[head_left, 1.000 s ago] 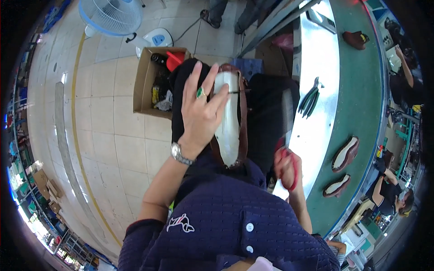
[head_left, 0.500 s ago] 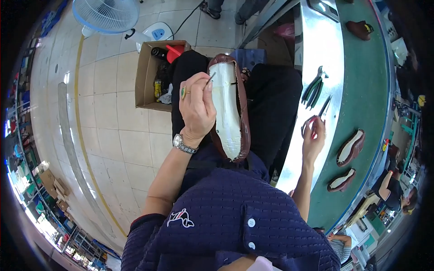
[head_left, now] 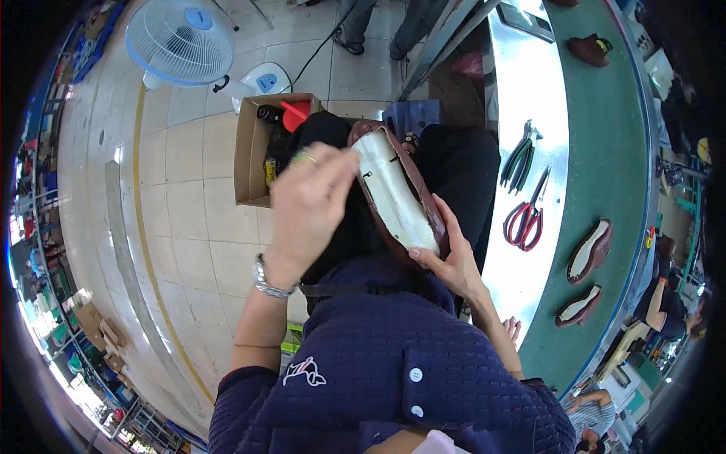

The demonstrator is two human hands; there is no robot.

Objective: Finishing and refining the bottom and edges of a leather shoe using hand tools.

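A brown shoe (head_left: 397, 193) with a long white underside facing up lies tilted across the person's lap. At its near end, the right hand (head_left: 451, 257) holds it, thumb on the white underside and fingers along the right side. By the shoe's left edge, toward its far end, the left hand (head_left: 311, 204) has its fingers drawn narrowly together; it is blurred, so I cannot tell whether it pinches anything or touches the shoe. To the right of the shoe, dark-handled pliers (head_left: 519, 163) and red-handled scissors (head_left: 523, 225) lie on a shiny metal surface (head_left: 529, 98). Farther right of it, two smaller brown shoes (head_left: 590, 251) rest on green. Left of the shoe stands an open cardboard box (head_left: 252, 170) containing a red object (head_left: 296, 115).
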